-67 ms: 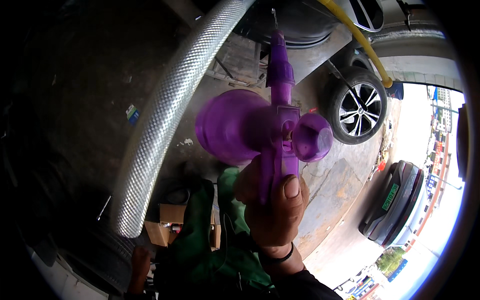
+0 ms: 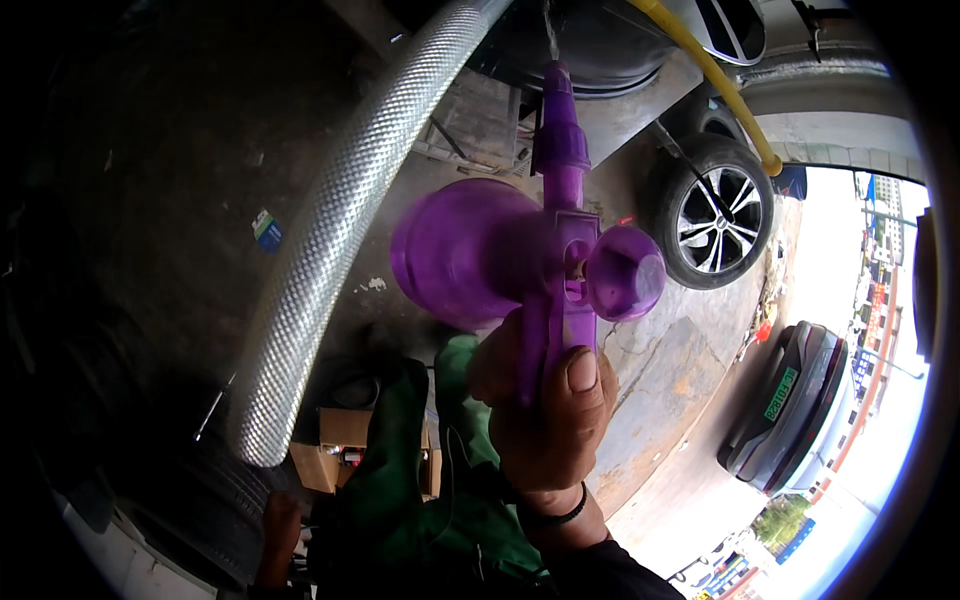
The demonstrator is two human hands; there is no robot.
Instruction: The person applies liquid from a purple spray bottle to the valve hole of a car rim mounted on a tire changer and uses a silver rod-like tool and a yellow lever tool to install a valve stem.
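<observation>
A purple pump sprayer [image 2: 465, 250] is in my right hand [image 2: 555, 415], whose fingers wrap round its grip with the thumb on top. The sprayer's nozzle points away from me, and a thin stream of liquid [image 2: 551, 35] leaves its tip towards a dark rounded surface [image 2: 600, 60]. The round purple knob [image 2: 628, 275] sits at the sprayer's right side. My left hand [image 2: 282, 518] is low at the left, beside a dark tyre [image 2: 215, 510]; shadow hides its fingers.
A thick silver tube with a woven texture [image 2: 350, 210] crosses the left side close up. A cardboard box [image 2: 343, 427] sits by my green trousers [image 2: 390, 470]. Farther right are a spoked wheel [image 2: 722, 225], a yellow hose [image 2: 720, 75] and a grey car [image 2: 800, 405].
The stream at the nozzle shows as a longer, more continuous line down to the tip. The silver tube's lower end has shifted slightly up. Both hands stay in place.
</observation>
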